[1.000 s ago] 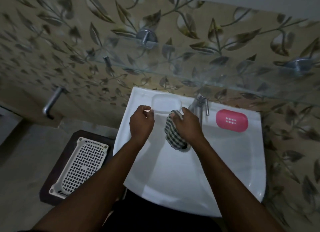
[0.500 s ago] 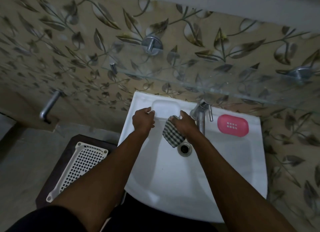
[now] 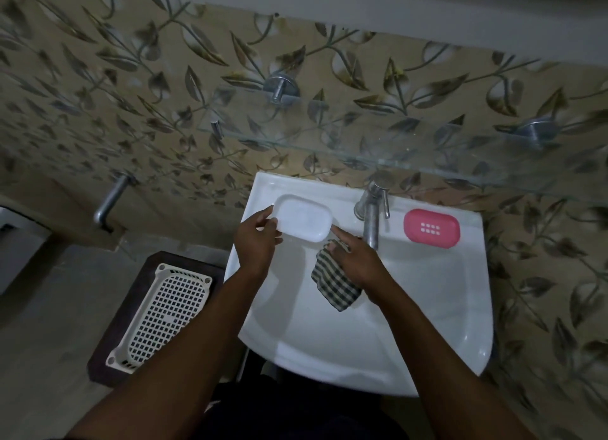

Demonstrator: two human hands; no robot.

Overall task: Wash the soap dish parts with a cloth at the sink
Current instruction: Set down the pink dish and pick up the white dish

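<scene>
Position: the white dish [image 3: 304, 217] sits at upper centre of the frame, at the back ledge of the sink [image 3: 427, 324], left of the tap [image 3: 371, 215]. Whether it rests on the ledge or is raised off it cannot be told.

Left hand [image 3: 255, 242]: digits pinch the dish's left end, closing on it from the far and near edges.

Right hand [image 3: 358, 262]: it holds the checked cloth [image 3: 334, 286] bunched under the palm, and the loose end hangs into the basin. The forefinger is stretched out, its tip at the dish's right end. The other fingers are curled onto the cloth.

The pink dish part [image 3: 431, 228] lies flat on the ledge right of the tap, well apart from both hands.

Handling assessment: the white dish looks like thin rigid plastic, so it is probably light and will slip when wet or soapy. Keep your hold on the short ends or the raised rim, not the smooth face. The cloth is soft and limp, so bunch it before wiping.

Also noted: a white basket [image 3: 164, 311] at lower left.
</scene>
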